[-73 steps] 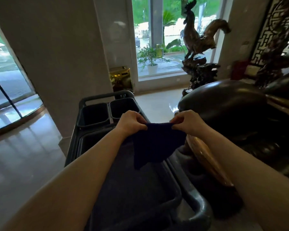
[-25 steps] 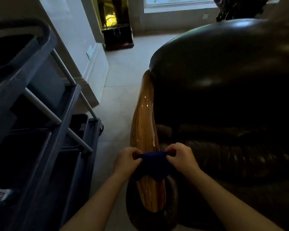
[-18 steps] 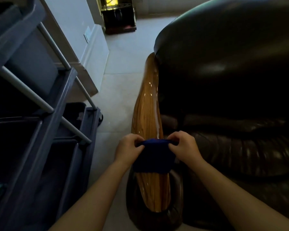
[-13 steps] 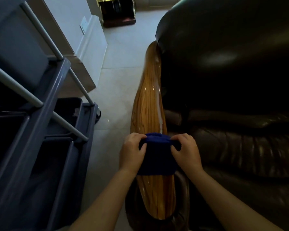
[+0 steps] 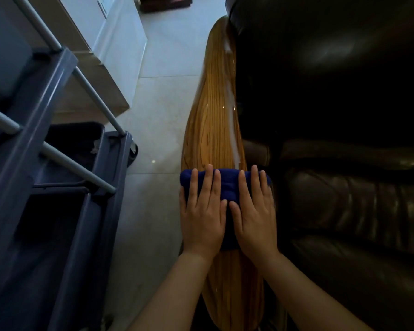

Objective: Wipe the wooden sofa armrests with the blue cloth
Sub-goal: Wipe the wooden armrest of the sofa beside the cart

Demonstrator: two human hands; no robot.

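— Where is the blue cloth (image 5: 225,185)?

— It is in the middle of the frame, a little below the center. It lies folded across the wooden armrest (image 5: 213,120), from one edge to the other.

— What are the hands doing?

— Both hands lie flat on top of the cloth, side by side. The left hand (image 5: 202,211) is on the left part and the right hand (image 5: 255,211) is on the right part. The fingers are stretched out and point to the top of the frame. They are not curled around anything — the palms just press down on the cloth. The two thumbs meet in the middle.

— What does the armrest look like?

— It is long, shiny and brown-gold with dark lines in the wood. It runs from the bottom center of the frame up to the top center. A pale, whitish streak runs along its right edge, above the cloth.

— What is next to it?

— On the right side of the frame is the dark leather sofa (image 5: 344,115), touching the armrest. On the left is a pale tiled floor (image 5: 158,111). Farther left, filling the left side of the frame, stands a grey cart (image 5: 65,177) with shelves and thin metal poles. In the upper left is a light wall (image 5: 120,34) — its bottom part meets the floor.
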